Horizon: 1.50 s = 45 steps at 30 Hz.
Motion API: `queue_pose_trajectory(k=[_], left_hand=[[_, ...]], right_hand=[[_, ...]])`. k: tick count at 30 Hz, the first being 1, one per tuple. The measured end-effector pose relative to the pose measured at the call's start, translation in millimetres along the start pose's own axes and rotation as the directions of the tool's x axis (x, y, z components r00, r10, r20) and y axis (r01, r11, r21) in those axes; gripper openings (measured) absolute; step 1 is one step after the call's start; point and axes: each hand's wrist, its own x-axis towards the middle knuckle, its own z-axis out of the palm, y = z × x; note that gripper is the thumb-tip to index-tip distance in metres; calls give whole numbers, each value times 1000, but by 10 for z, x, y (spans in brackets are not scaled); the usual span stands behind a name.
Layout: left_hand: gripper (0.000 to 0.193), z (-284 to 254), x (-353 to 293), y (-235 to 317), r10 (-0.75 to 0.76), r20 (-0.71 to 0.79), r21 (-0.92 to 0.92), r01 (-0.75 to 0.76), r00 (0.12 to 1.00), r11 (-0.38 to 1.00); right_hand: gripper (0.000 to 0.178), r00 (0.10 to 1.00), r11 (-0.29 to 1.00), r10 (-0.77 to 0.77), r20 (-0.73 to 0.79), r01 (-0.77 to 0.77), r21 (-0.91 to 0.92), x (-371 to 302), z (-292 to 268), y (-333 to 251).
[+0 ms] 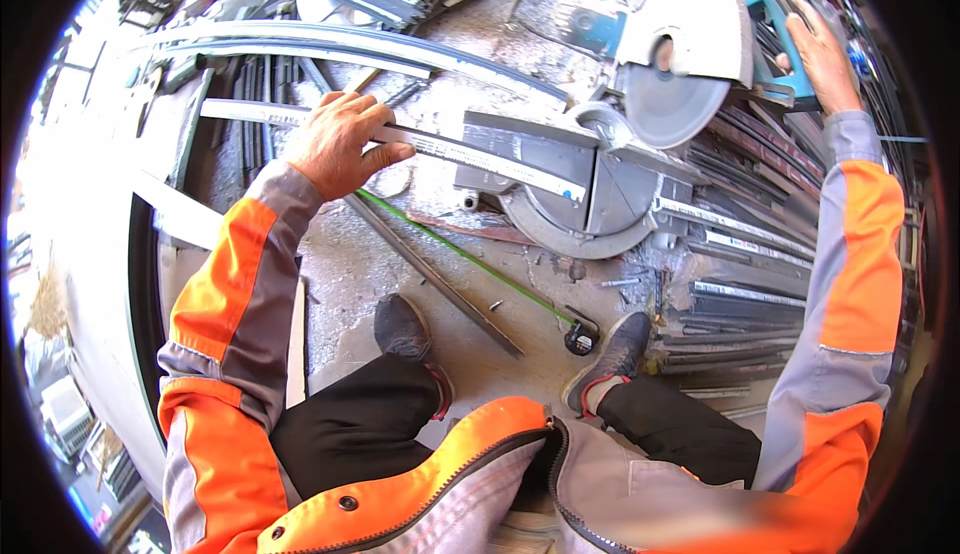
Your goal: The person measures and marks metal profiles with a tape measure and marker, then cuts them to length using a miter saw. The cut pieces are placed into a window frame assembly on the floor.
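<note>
My left hand [340, 142] is closed around a long, pale metal profile [490, 162]. The strip's right end lies over the grey base [575, 229] of a mitre saw, close to the slot in its table. At the upper right, my right hand [824, 62] is wrapped around the teal handle [779, 42] of the saw head. The round blade [676, 106], under a white guard [695, 16], is raised above the base and apart from the profile. Part of the right hand's grip is hidden behind the handle.
A tape measure [581, 338] lies between my feet with its green tape [468, 254] pulled out. Beside it rests a dark metal bar [425, 269]. Stacked profiles [745, 299] crowd the right side, and long metal channels [340, 42] lie at the far left.
</note>
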Motion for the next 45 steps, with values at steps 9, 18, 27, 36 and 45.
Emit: queue_pose_trajectory(k=[9, 18, 27, 36, 45], left_hand=[[47, -535, -909, 72, -89, -188, -70, 77, 978, 995], [58, -718, -1711, 154, -117, -204, -82, 102, 972, 991], [93, -580, -2406, 64, -472, -535, -61, 525, 701, 849], [32, -228, -2209, 335, -984, -87, -995, 35, 157, 93], [31, 474, -2800, -538, -992, -127, -991, 44, -11, 126]], right_hand=[[52, 858, 441, -494, 142, 388, -810, 505, -603, 668], [44, 666, 926, -362, 653, 339, 167, -2443, 1898, -2108], [32, 664, 936, -328, 672, 130, 328, -3169, 2940, -2477], [33, 655, 872, -487, 578, 401, 280, -3401, 3902, -3294], [32, 656, 855, -515, 552, 355, 377, -3631, 3849, -3031]])
